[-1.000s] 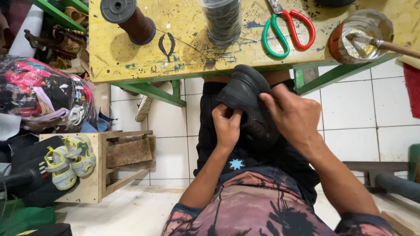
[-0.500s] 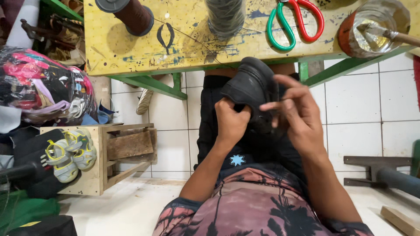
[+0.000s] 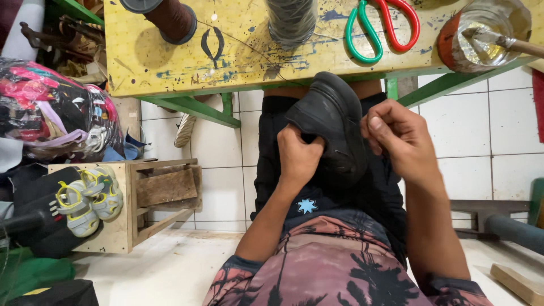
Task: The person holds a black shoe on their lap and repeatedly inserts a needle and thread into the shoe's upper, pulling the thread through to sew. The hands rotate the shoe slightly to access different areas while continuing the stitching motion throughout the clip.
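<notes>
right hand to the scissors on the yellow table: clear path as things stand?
Probably yes. The right hand sits beside the black shoe, fingers pinched shut but apparently gripping nothing bulky. The scissors lie on the yellow table just beyond it, with nothing between. The left hand holds the shoe.

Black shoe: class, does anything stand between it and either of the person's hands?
Nothing visible. The left hand grips the black shoe directly; the right hand, fingers pinched, sits just beside its edge.
</notes>
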